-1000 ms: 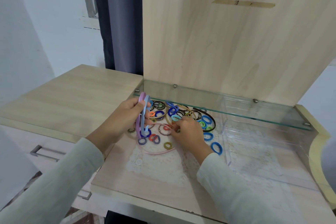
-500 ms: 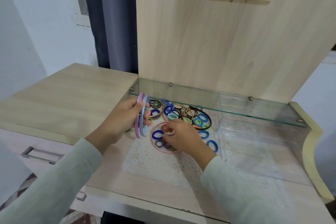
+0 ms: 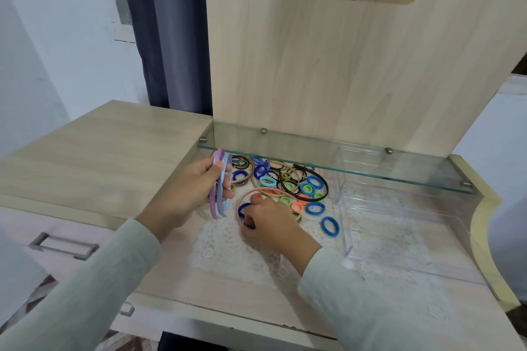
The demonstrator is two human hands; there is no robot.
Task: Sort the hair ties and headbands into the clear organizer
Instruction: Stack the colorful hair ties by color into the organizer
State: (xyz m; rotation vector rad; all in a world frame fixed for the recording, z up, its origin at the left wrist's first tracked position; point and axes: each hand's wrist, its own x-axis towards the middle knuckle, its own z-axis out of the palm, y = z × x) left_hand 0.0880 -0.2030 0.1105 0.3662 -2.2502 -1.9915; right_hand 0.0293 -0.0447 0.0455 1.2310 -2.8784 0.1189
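Left grip [image 3: 196, 188] wraps purple headband [image 3: 214, 196] and blue headband [image 3: 222, 194] by tabletop's [image 3: 176, 271] left edge | right grip [image 3: 268, 222] has left the hair ties [image 3: 285, 179], now curls over pink headband [image 3: 256, 190], hold unclear | clear organizer [image 3: 399, 208] at right edge | headbands likely go first.

The left sleeve [image 3: 85, 279] and right sleeve [image 3: 370, 308] were long, loose and pale grey-green (a plain, soft-looking cloth), each ending at the wrist.

wooden dresser top [image 3: 182, 273] carries lace doily [image 3: 228, 248], hair ties [image 3: 288, 182], clear organizer [image 3: 405, 225].
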